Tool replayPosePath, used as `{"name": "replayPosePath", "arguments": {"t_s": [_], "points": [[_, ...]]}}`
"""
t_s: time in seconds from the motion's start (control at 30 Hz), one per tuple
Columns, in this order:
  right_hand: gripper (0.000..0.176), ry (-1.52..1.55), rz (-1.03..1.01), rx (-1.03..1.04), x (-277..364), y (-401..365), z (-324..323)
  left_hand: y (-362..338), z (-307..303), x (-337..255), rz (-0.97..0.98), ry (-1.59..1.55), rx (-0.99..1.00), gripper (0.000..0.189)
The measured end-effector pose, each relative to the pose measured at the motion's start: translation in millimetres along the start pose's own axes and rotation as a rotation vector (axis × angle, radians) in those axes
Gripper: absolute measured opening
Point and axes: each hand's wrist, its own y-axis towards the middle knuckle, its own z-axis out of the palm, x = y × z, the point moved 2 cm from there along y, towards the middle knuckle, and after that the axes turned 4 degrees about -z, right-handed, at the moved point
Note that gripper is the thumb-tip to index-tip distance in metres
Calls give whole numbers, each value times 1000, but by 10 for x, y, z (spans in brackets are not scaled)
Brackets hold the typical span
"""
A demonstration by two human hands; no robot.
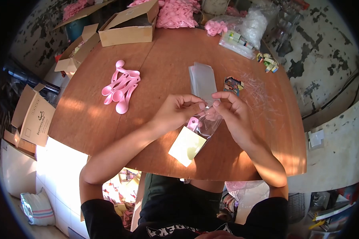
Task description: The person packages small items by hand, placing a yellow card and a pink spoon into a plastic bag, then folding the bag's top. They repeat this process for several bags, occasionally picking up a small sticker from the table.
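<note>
My left hand (183,108) and my right hand (230,108) are close together over the table, both pinching the top of a clear plastic bag (208,122). Something pink shows through the bag. Just below my left fingers lies a pink spoon handle (192,122) with a hole, beside a pale yellow card (187,146). Beyond my hands is a stack of clear bags (202,79). Small printed cards (232,85) sit right of the stack. Several pink measuring spoons (121,87) lie in a pile at the left.
The wooden table (155,59) has a cardboard box (127,26) and a bag of pink spoons (177,14) at its far edge. Thin clear strips (260,95) are scattered at the right, near small folded labels (268,62). Another carton (34,115) stands off the left side.
</note>
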Motion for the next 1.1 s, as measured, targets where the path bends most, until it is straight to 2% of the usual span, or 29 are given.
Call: {"name": "replayPosePath", "arguments": {"t_s": [0.03, 0.1, 0.13, 0.2, 0.23, 0.33, 0.4, 0.53, 0.6, 0.63, 0.7, 0.83, 0.93, 1.0, 1.03, 1.1], "points": [[26, 5, 1, -4, -58, 25, -10, 3, 2, 7, -5, 3, 3, 26], [20, -374, -563, -163, -49, 53, -21, 1, 4, 11, -105, 45, -26, 26], [20, -372, -559, -166, -25, 48, -46, -3, 9, 6, -109, 45, -25, 26], [13, -713, -723, -7, 108, 10, -42, -10, 19, 4, -136, 56, -18, 26], [13, -712, -716, -8, 115, 12, -43, -12, 27, 15, -142, 53, -17, 26], [10, -871, -773, -47, 143, 9, -27, -18, 70, 9, -88, 91, -4, 25], [12, -978, -845, -7, 173, 0, -10, -44, 113, -38, 48, 192, -1, 21], [8, -1072, -853, 20, 244, -22, 9, -74, 130, -73, 52, 281, -19, 18], [10, -1184, -939, 57, 363, -44, 53, -114, 151, -164, 91, 571, -26, 18], [10, -1186, -937, 53, 399, -57, 68, -128, 165, -152, 92, 571, -20, 18], [13, -1320, -926, 69, 432, -78, 112, -149, 194, -146, 263, 586, -45, 18], [16, -1375, -901, 107, 429, -51, 128, -153, 192, -126, 327, 653, -26, 19], [8, -1249, -834, 108, 370, 25, 77, -126, 173, -82, 275, 610, -38, 25], [13, -873, -681, 90, 315, 68, -34, -96, 182, -39, 306, 360, -5, 22], [11, -749, -503, 120, 372, 55, -44, -107, 188, -50, 308, 357, -3, 22], [10, -651, -538, 100, 364, 123, -131, -129, 189, -84, 205, 151, 34, 24]]}}
